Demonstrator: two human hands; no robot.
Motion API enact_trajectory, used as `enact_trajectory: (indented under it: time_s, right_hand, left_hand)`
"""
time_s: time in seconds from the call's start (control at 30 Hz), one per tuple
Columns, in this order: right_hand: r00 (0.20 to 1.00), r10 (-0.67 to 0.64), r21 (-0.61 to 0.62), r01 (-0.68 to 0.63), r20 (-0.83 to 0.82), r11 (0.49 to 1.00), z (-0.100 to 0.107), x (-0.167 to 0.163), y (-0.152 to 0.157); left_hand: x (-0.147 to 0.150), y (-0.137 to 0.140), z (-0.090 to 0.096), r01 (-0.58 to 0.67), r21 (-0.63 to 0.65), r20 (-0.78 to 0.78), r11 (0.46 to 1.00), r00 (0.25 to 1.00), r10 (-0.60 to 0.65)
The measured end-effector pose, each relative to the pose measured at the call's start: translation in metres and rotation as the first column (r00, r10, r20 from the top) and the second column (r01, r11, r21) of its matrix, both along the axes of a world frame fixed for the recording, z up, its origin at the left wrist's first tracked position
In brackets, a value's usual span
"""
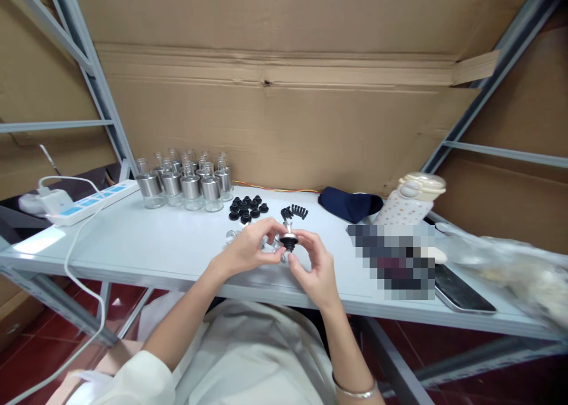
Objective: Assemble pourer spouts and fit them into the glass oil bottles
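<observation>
Between both hands, just above the table's front part, is a bottle pourer (289, 241) with a silver metal top and a ribbed black stopper below it. The fingertips of my left hand (251, 246) pinch it from the left. My right hand (317, 269) grips it from the other side with thumb and fingers. Shiny metal parts (231, 236) lie beside and behind my left hand, partly hidden by it. Beyond the hands sit several black rubber stoppers (254, 214) in a cluster. Small black pieces (300, 211) lie in a row to their right.
Several glass bottles with metal sleeves (190, 187) stand at the back left. A white power strip (95, 202) with a cable lies at the left edge. To the right are a dark blue cap (349, 203), a dotted flask (406, 206), a phone (464, 289) and a plastic bag (510, 275).
</observation>
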State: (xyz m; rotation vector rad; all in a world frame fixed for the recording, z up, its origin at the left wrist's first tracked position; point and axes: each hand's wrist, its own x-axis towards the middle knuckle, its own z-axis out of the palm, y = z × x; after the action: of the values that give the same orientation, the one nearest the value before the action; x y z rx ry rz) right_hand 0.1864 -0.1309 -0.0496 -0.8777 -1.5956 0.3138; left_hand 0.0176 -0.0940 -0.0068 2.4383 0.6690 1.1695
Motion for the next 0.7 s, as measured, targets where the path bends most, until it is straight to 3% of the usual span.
enact_trajectory:
  time_s: [0.17, 0.37, 0.57, 0.7]
  right_hand:
    - [0.992, -0.047, -0.025, 0.044, -0.113, 0.999, -0.0039, -0.001, 0.0019]
    - [0.989, -0.062, -0.071, 0.053, -0.131, 0.996, -0.0032, -0.0021, 0.0006]
    - [0.997, -0.043, -0.171, 0.032, -0.059, 0.985, 0.0018, 0.0005, -0.0032]
    - [0.998, -0.052, -0.167, 0.058, 0.035, 0.984, 0.0031, -0.0001, -0.0024]
  left_hand:
    - [0.0015, 0.0035, -0.0016, 0.057, 0.073, 0.044, 0.996, 0.997, -0.061]
    - [0.0014, 0.0048, -0.0004, 0.073, 0.151, 0.048, 0.986, 0.996, -0.081]
    - [-0.0006, 0.0005, 0.0035, 0.047, 0.106, -0.037, 0.993, 0.998, -0.043]
    - [-0.0008, 0.0004, 0.0039, 0.005, 0.039, -0.076, 0.999, 0.997, -0.002]
